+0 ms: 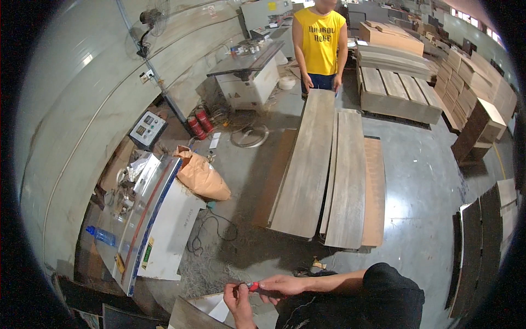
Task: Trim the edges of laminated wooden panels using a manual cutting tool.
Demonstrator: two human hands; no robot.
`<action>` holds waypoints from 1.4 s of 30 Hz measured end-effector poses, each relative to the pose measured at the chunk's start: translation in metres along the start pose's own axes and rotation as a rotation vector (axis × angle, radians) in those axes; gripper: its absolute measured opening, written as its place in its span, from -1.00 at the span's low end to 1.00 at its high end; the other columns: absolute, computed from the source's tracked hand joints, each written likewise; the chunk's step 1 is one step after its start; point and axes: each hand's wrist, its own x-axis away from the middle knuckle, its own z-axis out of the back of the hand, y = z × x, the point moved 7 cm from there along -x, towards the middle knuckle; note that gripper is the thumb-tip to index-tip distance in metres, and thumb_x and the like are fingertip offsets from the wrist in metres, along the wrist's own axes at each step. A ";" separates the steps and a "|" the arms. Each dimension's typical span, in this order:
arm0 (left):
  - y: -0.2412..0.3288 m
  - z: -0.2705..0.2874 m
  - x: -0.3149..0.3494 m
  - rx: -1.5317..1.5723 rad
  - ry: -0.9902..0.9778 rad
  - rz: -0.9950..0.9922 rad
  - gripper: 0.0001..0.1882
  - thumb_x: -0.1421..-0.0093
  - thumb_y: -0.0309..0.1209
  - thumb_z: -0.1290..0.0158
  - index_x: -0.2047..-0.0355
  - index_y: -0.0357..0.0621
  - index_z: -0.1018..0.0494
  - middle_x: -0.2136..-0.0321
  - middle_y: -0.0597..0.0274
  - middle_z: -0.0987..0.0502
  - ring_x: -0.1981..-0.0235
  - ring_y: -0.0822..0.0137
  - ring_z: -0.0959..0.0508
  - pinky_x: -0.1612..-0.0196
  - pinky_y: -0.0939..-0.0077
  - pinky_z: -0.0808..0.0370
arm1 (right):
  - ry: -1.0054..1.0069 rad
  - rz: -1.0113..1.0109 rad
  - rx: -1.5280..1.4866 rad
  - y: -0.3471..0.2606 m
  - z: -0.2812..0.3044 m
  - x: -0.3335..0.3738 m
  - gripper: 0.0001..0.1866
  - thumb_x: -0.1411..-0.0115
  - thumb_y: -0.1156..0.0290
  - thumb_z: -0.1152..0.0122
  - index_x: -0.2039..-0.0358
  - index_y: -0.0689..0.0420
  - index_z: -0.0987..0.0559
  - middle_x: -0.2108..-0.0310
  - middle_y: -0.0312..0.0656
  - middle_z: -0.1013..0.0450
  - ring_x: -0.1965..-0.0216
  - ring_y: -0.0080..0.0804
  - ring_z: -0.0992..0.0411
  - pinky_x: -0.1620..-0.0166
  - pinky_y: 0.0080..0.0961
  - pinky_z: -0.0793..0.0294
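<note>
- While the right hand (278, 286) has its fingers around a small red tool (254, 286), the left hand (238, 300) is at its other end, can't tell if those fingers grip
- long grey boards (304, 164) beyond
- person in yellow (323, 46) at their far end

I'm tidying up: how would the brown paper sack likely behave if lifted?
The brown paper sack would probably flex, since its sides are creased. Its bulging body hints at some weight, though the contents are hidden. Its crumpled top may give way if grabbed.
</note>
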 end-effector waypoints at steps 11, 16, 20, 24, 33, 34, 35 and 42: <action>0.010 0.004 0.001 -0.049 0.013 -0.085 -0.74 -0.26 -0.36 -0.26 0.32 -0.22 -0.41 0.39 0.29 -0.46 0.40 0.49 -0.42 0.28 0.54 -0.43 | -0.003 0.033 0.102 -0.005 -0.005 -0.008 -0.45 -0.54 -0.11 0.19 0.12 0.11 -0.55 0.28 -0.39 -0.49 0.40 -0.64 -0.43 0.34 -0.62 -0.39; 0.008 0.008 0.004 -0.087 0.026 -0.171 -0.72 -0.27 -0.34 -0.27 0.32 -0.21 -0.39 0.43 0.32 -0.42 0.43 0.53 -0.37 0.34 0.56 -0.36 | -0.016 0.023 0.107 0.001 -0.008 -0.008 -0.45 -0.54 -0.12 0.21 0.15 0.11 -0.55 0.29 -0.40 -0.49 0.44 -0.65 -0.40 0.36 -0.63 -0.38; 0.003 0.009 0.003 -0.093 0.013 -0.152 -0.75 -0.29 -0.37 -0.24 0.30 -0.21 -0.38 0.41 0.32 -0.43 0.41 0.53 -0.38 0.34 0.56 -0.36 | 0.048 -0.037 0.082 -0.001 -0.009 -0.006 -0.45 -0.54 -0.13 0.22 0.13 0.09 -0.55 0.30 -0.41 -0.49 0.47 -0.66 -0.40 0.39 -0.64 -0.37; 0.001 0.004 0.003 0.008 0.017 -0.077 -0.80 -0.29 -0.46 -0.21 0.27 -0.22 -0.38 0.40 0.32 -0.43 0.39 0.53 -0.38 0.31 0.58 -0.36 | 0.057 -0.045 0.083 0.017 0.001 -0.012 -0.47 -0.54 -0.12 0.22 0.11 0.07 -0.54 0.29 -0.42 -0.49 0.47 -0.66 -0.41 0.39 -0.64 -0.37; 0.016 -0.005 0.012 -0.163 0.043 -0.108 -0.81 -0.39 -0.33 -0.11 0.24 -0.22 -0.46 0.43 0.20 -0.61 0.44 0.45 -0.55 0.32 0.51 -0.52 | 0.032 -0.102 0.090 -0.006 -0.011 0.003 -0.47 -0.56 -0.08 0.24 0.14 0.08 -0.56 0.34 -0.41 -0.50 0.45 -0.67 -0.43 0.42 -0.67 -0.34; 0.013 -0.005 0.012 -0.161 0.052 -0.108 -0.81 -0.39 -0.33 -0.11 0.24 -0.22 -0.46 0.43 0.20 -0.61 0.44 0.45 -0.55 0.32 0.51 -0.52 | 0.032 -0.106 0.085 -0.009 -0.011 0.005 -0.46 -0.56 -0.08 0.24 0.14 0.09 -0.57 0.36 -0.40 -0.51 0.45 -0.66 -0.44 0.41 -0.67 -0.35; 0.006 -0.005 0.012 -0.078 0.050 -0.088 -0.83 -0.34 -0.41 -0.16 0.23 -0.24 -0.43 0.41 0.25 -0.53 0.40 0.49 -0.48 0.29 0.55 -0.47 | 0.032 -0.111 0.079 -0.011 -0.010 0.006 -0.45 -0.56 -0.08 0.24 0.15 0.09 -0.58 0.37 -0.39 -0.51 0.44 -0.65 -0.45 0.40 -0.66 -0.37; 0.029 -0.024 0.031 0.386 -0.135 0.209 -0.69 -0.35 -0.55 -0.13 -0.08 -0.31 -0.42 0.07 0.18 -0.58 0.28 0.45 -0.53 0.08 0.52 -0.52 | 0.073 -0.111 0.048 0.006 0.011 -0.011 -0.47 -0.52 -0.06 0.12 0.01 0.17 -0.57 0.29 -0.30 -0.55 0.36 -0.50 -0.51 0.32 -0.50 -0.51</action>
